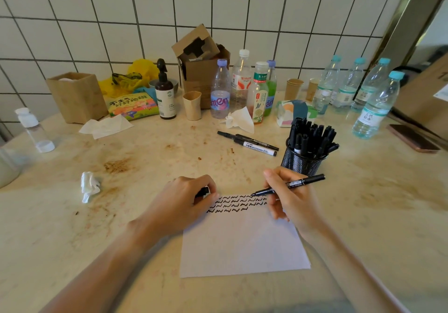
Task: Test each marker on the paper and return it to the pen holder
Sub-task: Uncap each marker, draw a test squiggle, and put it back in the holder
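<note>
Head view: a slim black plastic marker with a white label (289,186) is held in a writing pinch by the right hand (291,197), its tip touching the top edge of the white sheet of paper (242,242), beside rows of black squiggles (236,203). The paper's upper left corner is pressed by the left hand (184,203), whose fingers are curled round a small dark object, judged to be the marker's cap (202,192). The marker is judged light, rigid and smooth; a hold at mid-barrel, clear of the wet tip, is advised. The paper is thin and limp and is likely to slide unless it is held down.

Just behind the right hand stands the black wire-mesh pen holder (303,161), which is crowded with black markers, so a gap must be found for the return. Left of the holder, three loose black markers (252,141) lie on the stained beige tabletop (97,227). Behind the holder stand clear plastic bottles (242,82) and a crumpled white tissue (240,118); a smaller crumpled tissue (89,185) lies well to the holder's left.
</note>
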